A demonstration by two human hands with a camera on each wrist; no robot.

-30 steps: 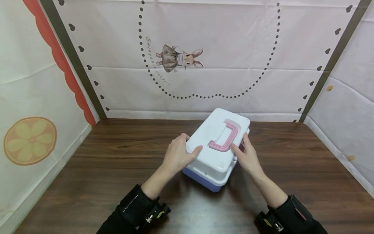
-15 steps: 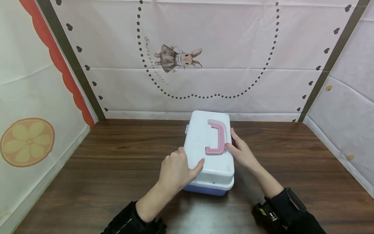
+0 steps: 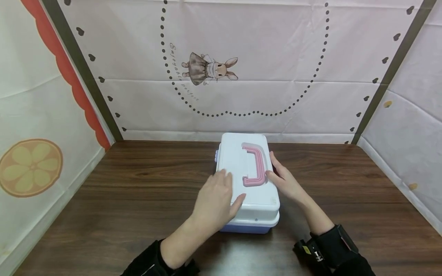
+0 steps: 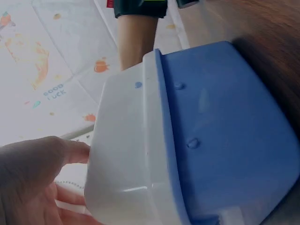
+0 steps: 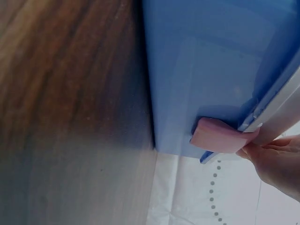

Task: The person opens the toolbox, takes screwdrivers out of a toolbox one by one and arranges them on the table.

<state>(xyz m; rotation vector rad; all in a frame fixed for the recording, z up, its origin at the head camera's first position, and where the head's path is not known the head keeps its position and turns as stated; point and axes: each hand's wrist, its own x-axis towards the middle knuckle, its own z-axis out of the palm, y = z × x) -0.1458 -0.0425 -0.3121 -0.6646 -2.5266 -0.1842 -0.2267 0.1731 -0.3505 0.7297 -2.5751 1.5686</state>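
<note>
A storage box [image 3: 253,199] with a white lid and a blue-violet base stands on the table, its lid down. A pink carrying handle [image 3: 255,168] lies folded in the lid. My left hand [image 3: 214,199] rests on the lid's left part, fingers extended forward and thumb spread near the front. My right hand [image 3: 288,180] holds the box's right edge, thumb on the lid and fingers down the side. In the right wrist view, fingers [image 5: 276,161] touch a pink latch [image 5: 220,136] that spans base and lid. Some right fingertips are hidden.
A brown wood-grain table [image 3: 138,184] lies under the box. A white printed cloth [image 3: 276,57] hangs behind it, with cloth side panels at left and right. The box's far end is close to the back cloth.
The box has turned counterclockwise and now points nearly straight away. My left hand has shifted from the box's left edge onto the lid. The right hand has stayed at the right side.
</note>
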